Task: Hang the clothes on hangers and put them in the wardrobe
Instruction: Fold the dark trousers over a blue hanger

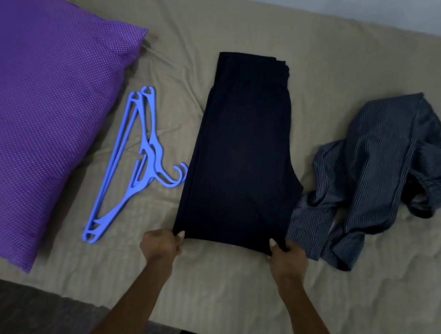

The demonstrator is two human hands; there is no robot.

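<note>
Pinching smooth dark folded trousers (244,153), both hands.

The trousers (244,153) at the centre of the frame are dark navy cloth, matt and smooth, lying flat with few creases. The shirt (384,174) at right is thin woven cloth with fine pale stripes, matt and crumpled. The hangers (128,164) left of centre are blue plastic, smooth with a slight sheen. The pillow (32,116) at far left has purple cloth with small pale dots. The sheet (225,282) is beige cloth, matt and wrinkled.
</note>
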